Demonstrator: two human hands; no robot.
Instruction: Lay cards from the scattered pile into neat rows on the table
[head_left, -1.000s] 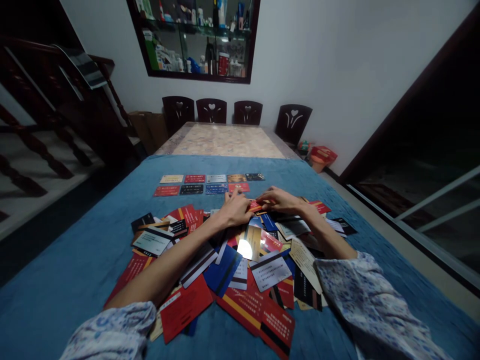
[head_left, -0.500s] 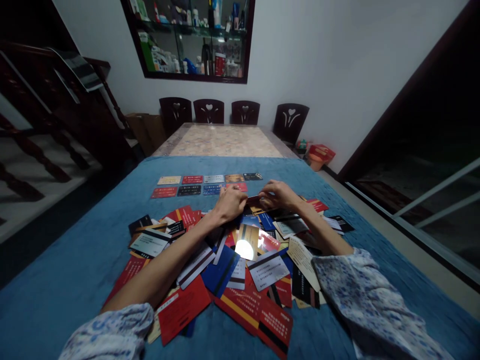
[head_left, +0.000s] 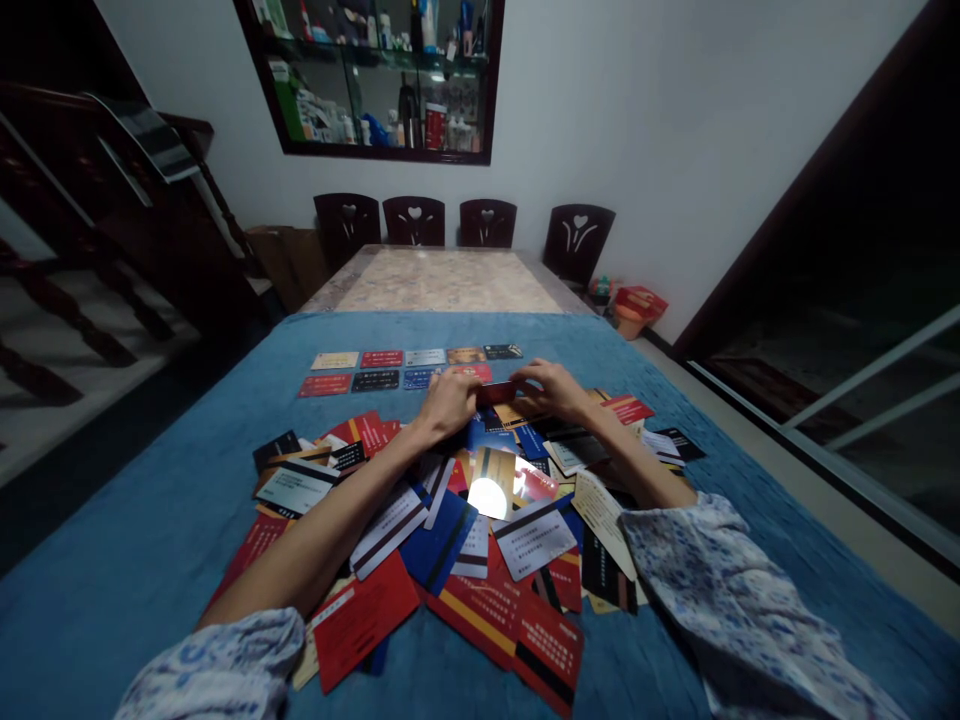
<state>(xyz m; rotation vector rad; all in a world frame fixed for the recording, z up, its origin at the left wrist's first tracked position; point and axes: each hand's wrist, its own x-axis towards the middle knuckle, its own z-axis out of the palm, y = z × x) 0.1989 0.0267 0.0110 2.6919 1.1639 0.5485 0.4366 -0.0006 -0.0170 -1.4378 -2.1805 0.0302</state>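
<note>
Between my two hands a dark red card (head_left: 496,393) is held by its ends, tilted up above the far side of a card pile. My left hand (head_left: 448,402) has its fingers closed on the left end. The right end is pinched by my right hand (head_left: 549,387). Below lies a loose heap of bank-style cards, among them a gold card (head_left: 493,470), a white card (head_left: 538,540), a blue card (head_left: 440,540) and a red card (head_left: 366,620). Beyond my hands, two rows of cards lie flat, including a black card (head_left: 376,380) and a tan card (head_left: 335,361).
A blue cloth (head_left: 187,470) covers the near table; a patterned tabletop (head_left: 450,280) shows beyond it. Several dark chairs (head_left: 414,220) stand at the far end. A cardboard box (head_left: 289,262) is at the left, an orange bin (head_left: 630,322) at the right.
The held card has risen slightly and turned so its dark red face shows more. Both hands have shifted only a little. The flat rows look the same.
</note>
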